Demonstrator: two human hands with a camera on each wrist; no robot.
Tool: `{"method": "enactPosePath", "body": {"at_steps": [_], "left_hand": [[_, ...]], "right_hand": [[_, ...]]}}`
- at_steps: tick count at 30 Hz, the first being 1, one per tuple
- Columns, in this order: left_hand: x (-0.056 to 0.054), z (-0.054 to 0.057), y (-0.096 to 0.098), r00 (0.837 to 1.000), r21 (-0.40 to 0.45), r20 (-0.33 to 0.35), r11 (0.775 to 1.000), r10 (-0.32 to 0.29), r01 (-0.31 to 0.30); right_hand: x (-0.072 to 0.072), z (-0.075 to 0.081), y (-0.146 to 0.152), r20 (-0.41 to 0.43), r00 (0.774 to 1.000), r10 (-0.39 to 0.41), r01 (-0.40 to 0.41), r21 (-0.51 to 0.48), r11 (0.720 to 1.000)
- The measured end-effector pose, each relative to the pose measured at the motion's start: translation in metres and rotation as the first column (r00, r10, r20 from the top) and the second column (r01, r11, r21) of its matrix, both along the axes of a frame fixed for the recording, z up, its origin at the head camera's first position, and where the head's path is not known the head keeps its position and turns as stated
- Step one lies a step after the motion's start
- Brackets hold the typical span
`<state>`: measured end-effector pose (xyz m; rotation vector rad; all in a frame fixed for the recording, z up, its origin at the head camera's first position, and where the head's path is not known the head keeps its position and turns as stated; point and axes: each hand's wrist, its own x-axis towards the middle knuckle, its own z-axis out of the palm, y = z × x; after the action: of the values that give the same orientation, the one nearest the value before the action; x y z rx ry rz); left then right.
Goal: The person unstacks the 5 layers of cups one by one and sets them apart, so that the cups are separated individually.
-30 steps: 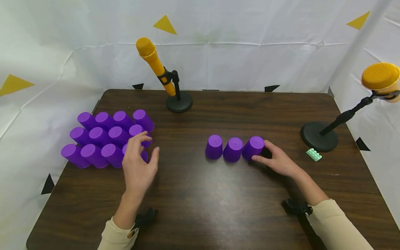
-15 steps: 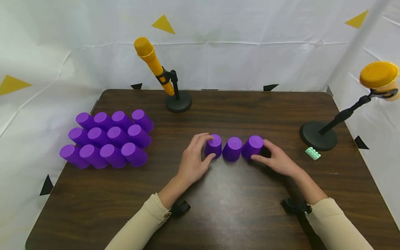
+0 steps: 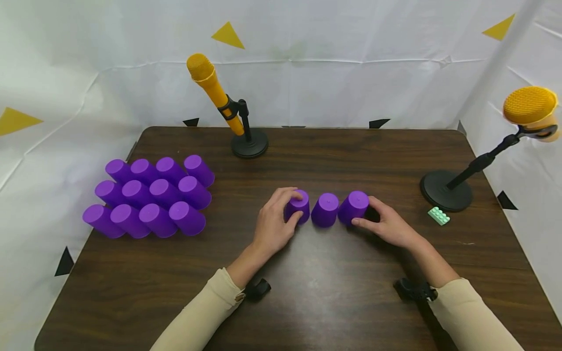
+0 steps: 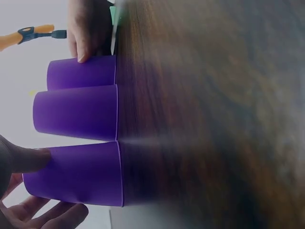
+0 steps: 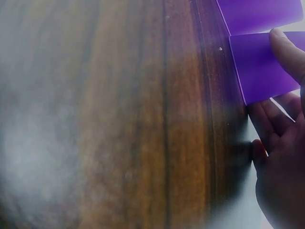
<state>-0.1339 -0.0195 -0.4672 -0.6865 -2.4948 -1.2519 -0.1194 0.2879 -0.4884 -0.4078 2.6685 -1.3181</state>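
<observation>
Three upside-down purple cups stand in a short row at the middle of the table. My left hand (image 3: pixel 274 224) grips the left cup (image 3: pixel 295 208), its thumb on the near side and fingers round the far side; the left wrist view shows this cup (image 4: pixel 81 174) with its rim down on the wood. Between the hands stands the middle cup (image 3: pixel 325 210), which neither hand holds. On the right cup (image 3: pixel 353 207), my right hand (image 3: pixel 391 225) has its thumb in front and fingers behind, also seen on that cup (image 5: pixel 259 69) in the right wrist view.
Several more upturned purple cups (image 3: pixel 151 195) stand in rows at the table's left. A yellow microphone (image 3: pixel 215 92) on a black stand (image 3: pixel 249 144) is at the back. Another yellow microphone (image 3: pixel 530 106) leans over the right edge, near a mint-green toy brick (image 3: pixel 439 216).
My left hand has moved right, from beside the left group of cups to the left cup of the short row, and now grips it. The right hand has stayed on its cup.
</observation>
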Motion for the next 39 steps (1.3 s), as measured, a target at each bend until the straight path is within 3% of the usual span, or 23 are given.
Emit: {"method": "enactPosePath", "body": {"at_steps": [5,11,15,20,26,29,36,39], "left_hand": [[0.0,0.002,-0.015,0.999,0.044,0.009,0.998,0.032,-0.032],[-0.004,0.008,-0.052,0.99,0.095,0.029,0.985,0.139,-0.141],[-0.012,0.009,-0.077,0.971,0.068,-0.004,0.968,0.241,-0.24],[-0.019,0.009,-0.1,0.932,0.022,-0.052,0.934,0.358,-0.358],[-0.023,0.007,-0.111,0.898,-0.016,-0.031,0.899,0.438,-0.439],[-0.023,0.007,-0.113,0.887,-0.033,-0.023,0.887,0.46,-0.461],[-0.025,0.007,-0.115,0.877,-0.056,-0.007,0.876,0.48,-0.48],[-0.026,0.007,-0.115,0.876,-0.061,-0.005,0.874,0.482,-0.482]], "right_hand": [[0.0,0.001,0.0,0.003,1.0,0.005,-0.005,0.009,1.0],[0.001,0.005,-0.001,-0.003,1.0,0.008,-0.008,0.008,1.0],[0.001,0.005,0.0,-0.005,1.0,0.001,-0.001,0.011,1.0],[0.005,0.015,-0.007,-0.008,1.0,0.002,-0.002,0.006,1.0],[0.015,0.042,-0.019,0.004,1.0,0.005,-0.005,0.007,1.0],[0.016,0.045,-0.02,0.001,1.0,0.009,-0.009,0.01,1.0],[0.016,0.044,-0.02,-0.001,1.0,0.009,-0.009,0.001,1.0],[0.009,0.027,-0.011,-0.004,1.0,0.008,-0.008,0.008,1.0]]}}
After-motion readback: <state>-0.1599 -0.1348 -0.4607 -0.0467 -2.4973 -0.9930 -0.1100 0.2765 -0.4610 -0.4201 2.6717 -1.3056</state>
